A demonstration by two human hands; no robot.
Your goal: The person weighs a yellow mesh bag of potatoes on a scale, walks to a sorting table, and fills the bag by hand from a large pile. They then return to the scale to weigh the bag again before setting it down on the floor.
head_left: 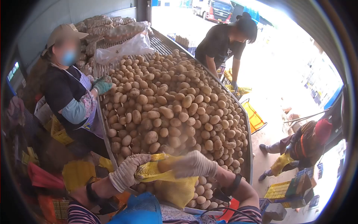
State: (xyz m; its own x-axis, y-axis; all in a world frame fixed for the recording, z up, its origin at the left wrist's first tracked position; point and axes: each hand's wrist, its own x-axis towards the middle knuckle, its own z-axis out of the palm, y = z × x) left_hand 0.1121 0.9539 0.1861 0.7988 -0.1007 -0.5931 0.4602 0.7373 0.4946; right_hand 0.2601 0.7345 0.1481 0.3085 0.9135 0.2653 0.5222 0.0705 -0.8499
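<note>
A yellow mesh bag (175, 186) hangs at the near edge of the sorting table, its lower part rounded and full. My left hand (128, 172), in a pale knitted glove, is closed on the left side of the bag's mouth. At the bag's upper right is my right hand (194, 164), also gloved; motion smears its fingers, so their grip cannot be made out. A tan, potato-like shape (164, 165) shows at the bag's mouth between the hands. Just beyond lies a large heap of potatoes (175, 100).
The metal table rim (249, 149) bounds the potatoes on the right. A co-worker in green gloves (102, 86) stands at the left side; another person (225, 46) bends at the far right. A third person (307, 143) is by yellow crates (278, 190). Filled sacks (99, 24) are stacked behind.
</note>
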